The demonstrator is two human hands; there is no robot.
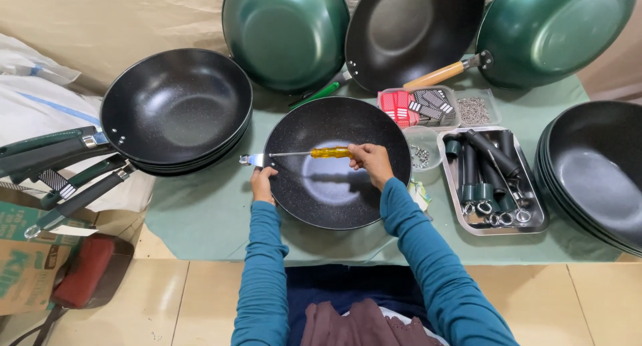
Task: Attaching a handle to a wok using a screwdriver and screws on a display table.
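- Speckled black wok (pixel 334 185) is sitting on the green table cover (pixel 200 219), directly under both hands.
- Left hand (pixel 262 184) is clamping the wok's near-left rim, fingers wrapped tight, just below the metal handle bracket (pixel 253 160).
- Right hand (pixel 370 161) is closed around the yellow-handled screwdriver (pixel 314 153), holding it level across the bowl with the tip at the bracket.
- Risk: the tip could be slipping off the screw and gouging the coating, or jabbing the left hand right beside it; I judge a tilted shaft as the cause.
- Steel tray (pixel 535 215), right of the grip, is holding black handles and ring hangers.
- Small clear bowl (pixel 423 155), just beside the right hand, is holding small metal fasteners.
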